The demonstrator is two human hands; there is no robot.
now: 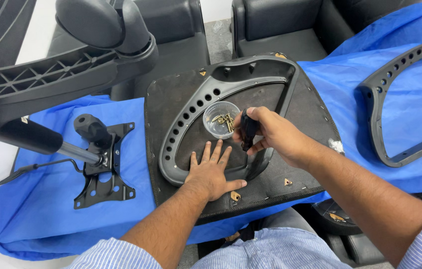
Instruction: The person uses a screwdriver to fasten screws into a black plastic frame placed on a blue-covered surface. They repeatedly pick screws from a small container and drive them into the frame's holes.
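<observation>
The left hand (212,172) is pressed flat, fingers spread, on the seat board (171,99), inside the armrest frame (181,129), which looks stiff and light; at two o'clock of it, the right hand (276,134) is clamped on a screwdriver (249,130), best gripped by its handle

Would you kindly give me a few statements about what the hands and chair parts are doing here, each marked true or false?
1. The left hand lies flat, palm down, on the seat underside. True.
2. The right hand grips a black tool handle. True.
3. The clear cup is empty. False: it holds brass-coloured screws.
4. The metal seat plate is bolted to the seat underside. False: it lies apart on the blue cloth, to its left.
5. A second armrest frame lies on the cloth at right. True.
</observation>
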